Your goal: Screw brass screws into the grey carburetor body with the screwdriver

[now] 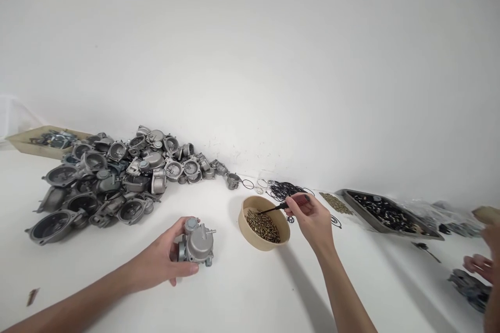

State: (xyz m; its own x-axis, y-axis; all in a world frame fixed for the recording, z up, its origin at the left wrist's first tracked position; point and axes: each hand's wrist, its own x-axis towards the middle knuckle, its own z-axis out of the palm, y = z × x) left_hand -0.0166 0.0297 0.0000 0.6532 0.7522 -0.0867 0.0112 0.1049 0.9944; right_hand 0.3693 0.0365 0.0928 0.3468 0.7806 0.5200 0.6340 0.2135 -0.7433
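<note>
My left hand [167, 257] is wrapped round a grey metal carburetor [200, 243] over the white table, its bowl side facing up. In my right hand [312, 218] is a screwdriver [279, 207] with a black handle, gripped between thumb and fingers. The screwdriver's thin shaft points left over a round yellowish bowl [246, 229]. Many small brass-coloured screws [264, 226] lie in that bowl, and the screwdriver's tip is among or just above them; I cannot tell whether it touches one.
Grey carburetor bodies [105, 182] are heaped at the left, before a yellowish tray [23, 146]. Black rubber rings [287, 190], brass parts [336, 203] and a grey tray [390, 226] of dark parts line the wall. Another person's hand [480, 266] is at the far right by a carburetor [469, 286].
</note>
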